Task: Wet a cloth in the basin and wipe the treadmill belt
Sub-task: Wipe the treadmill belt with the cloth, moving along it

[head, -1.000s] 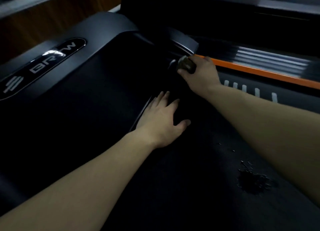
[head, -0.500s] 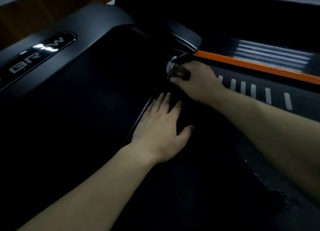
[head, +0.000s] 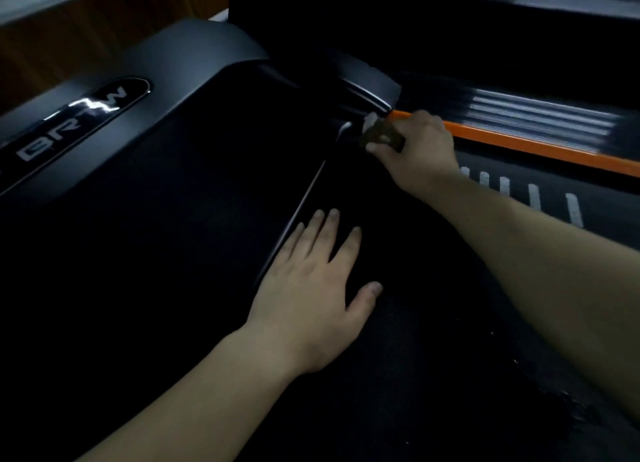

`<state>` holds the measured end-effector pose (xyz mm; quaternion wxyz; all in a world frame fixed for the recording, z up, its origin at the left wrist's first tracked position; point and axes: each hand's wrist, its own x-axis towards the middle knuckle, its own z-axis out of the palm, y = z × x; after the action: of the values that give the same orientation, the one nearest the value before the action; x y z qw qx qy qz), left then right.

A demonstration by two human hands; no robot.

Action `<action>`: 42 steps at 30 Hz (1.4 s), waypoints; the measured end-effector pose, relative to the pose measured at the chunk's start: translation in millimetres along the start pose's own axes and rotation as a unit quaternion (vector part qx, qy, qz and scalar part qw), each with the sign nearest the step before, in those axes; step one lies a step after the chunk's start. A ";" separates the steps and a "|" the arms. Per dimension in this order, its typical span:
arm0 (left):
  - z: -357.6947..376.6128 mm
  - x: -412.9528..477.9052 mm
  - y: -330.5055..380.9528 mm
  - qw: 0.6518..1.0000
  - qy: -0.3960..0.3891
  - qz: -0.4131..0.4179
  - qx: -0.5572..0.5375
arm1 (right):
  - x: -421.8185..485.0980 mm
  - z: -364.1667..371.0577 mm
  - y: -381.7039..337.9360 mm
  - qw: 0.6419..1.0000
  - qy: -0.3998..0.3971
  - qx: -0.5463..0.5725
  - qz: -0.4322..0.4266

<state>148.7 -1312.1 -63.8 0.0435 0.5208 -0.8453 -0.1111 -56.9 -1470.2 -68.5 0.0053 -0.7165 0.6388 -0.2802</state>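
Dim light shows the left hand spread flat on the treadmill belt and the right hand gripping the bunched cloth at its front corner by the orange rail, so wetting looks done, wiping partway, basin unseen.

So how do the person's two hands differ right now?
The left hand lies flat with its fingers straight and spread; the right hand is curled into a grip. The left hand holds nothing; the right hand grips a crumpled cloth. The left hand rests nearer the camera on the dark treadmill belt; the right hand reaches farther, beside the orange strip. Both are bare and low over the treadmill.
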 end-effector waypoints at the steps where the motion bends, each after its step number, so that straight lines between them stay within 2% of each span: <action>1: 0.9 -3.9 -1.3 1.000 0.003 0.002 0.002 | 3.3 2.7 -1.7 1.000 0.004 -0.012 0.023; 3: 2.3 -8.6 -1.7 1.000 0.003 0.000 0.004 | -8.9 7.8 -16.1 1.000 -0.020 0.007 -0.001; 7: -0.4 -25.8 2.6 1.000 -0.010 -0.005 0.000 | -49.0 -1.5 -29.0 0.987 -0.075 0.113 -0.089; 11: -0.4 -43.8 0.4 1.000 -0.013 0.000 0.000 | -52.0 -10.4 -25.5 0.983 -0.094 0.081 -0.135; 13: 0.4 -44.2 -0.6 1.000 -0.007 0.001 0.000 | -35.6 -8.7 -17.8 0.990 -0.080 0.046 -0.110; 17: 3.2 -43.9 -0.1 1.000 -0.002 -0.003 0.003 | -21.3 -1.4 -14.9 1.000 -0.002 0.005 0.023; 23: 4.3 -42.8 -0.5 1.000 -0.001 -0.005 0.005 | -30.2 -14.8 -21.4 0.995 -0.092 0.037 -0.003; 27: 3.4 -43.2 0.5 1.000 -0.003 -0.005 0.000 | -28.4 -13.7 -28.5 0.996 -0.070 0.048 0.000; 29: 3.7 -43.5 -0.1 1.000 0.000 -0.003 0.000 | -32.2 -7.1 -36.9 0.995 -0.053 0.068 -0.044; 33: 3.2 -43.4 -0.1 1.000 -0.001 -0.004 -0.002 | -51.0 -4.0 -46.1 0.973 -0.110 0.054 -0.197; 34: 3.3 -43.7 -0.1 1.000 -0.001 -0.004 -0.003 | -50.4 -5.5 -42.4 0.973 -0.105 0.047 -0.198; 38: 4.0 -44.6 -0.6 1.000 0.002 -0.005 -0.007 | -43.3 -12.5 -29.6 0.992 -0.081 0.062 -0.081; 42: 4.5 -43.1 0.1 1.000 0.010 -0.004 -0.003 | -52.4 -14.4 -39.3 0.990 -0.106 0.019 -0.092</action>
<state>167.3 -1273.0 -66.3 0.0536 0.5250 -0.8424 -0.1089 -28.4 -1409.8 -62.7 0.0607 -0.7976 0.5606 -0.2142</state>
